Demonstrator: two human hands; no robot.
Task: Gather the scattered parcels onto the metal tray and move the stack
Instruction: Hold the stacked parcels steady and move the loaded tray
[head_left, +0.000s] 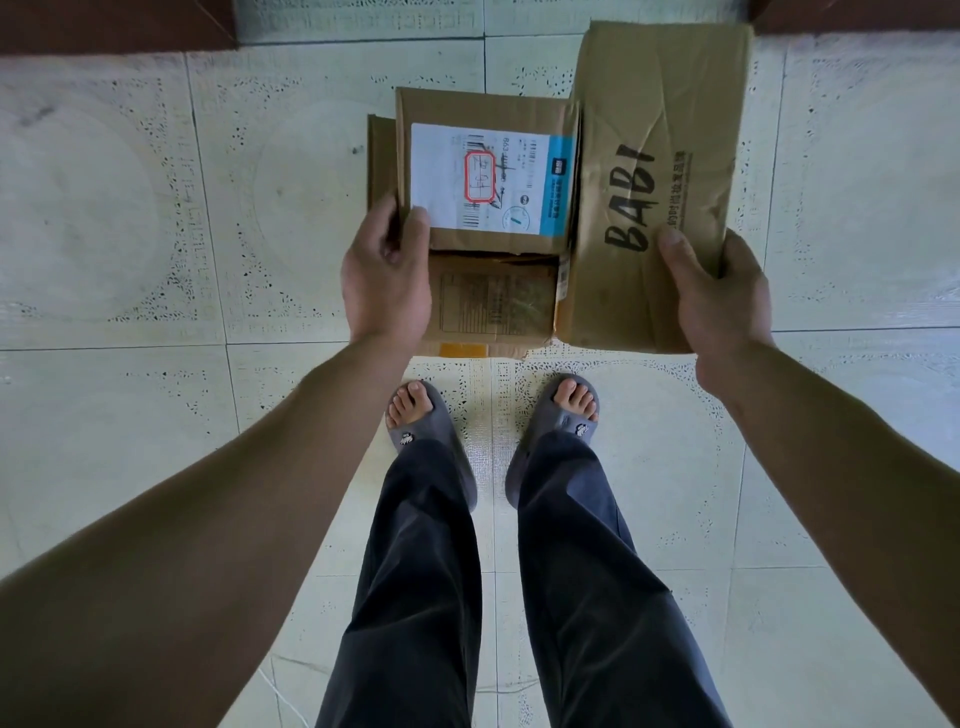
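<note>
I hold a stack of brown cardboard parcels above the tiled floor. My left hand (387, 270) grips the left edge of a small box with a white and blue shipping label (483, 176), thumb on the label. Under it lies a flatter parcel with a faded label (493, 304). My right hand (717, 296) grips the near right corner of a tall creased box marked "BABI" (660, 171), thumb on top. No metal tray shows; the parcels hide whatever is beneath them.
Pale green tiled floor (130, 218) spreads all round. My feet in grey slippers (415, 415) stand just below the parcels. A dark brown threshold or furniture edge (104, 26) runs along the top of the view.
</note>
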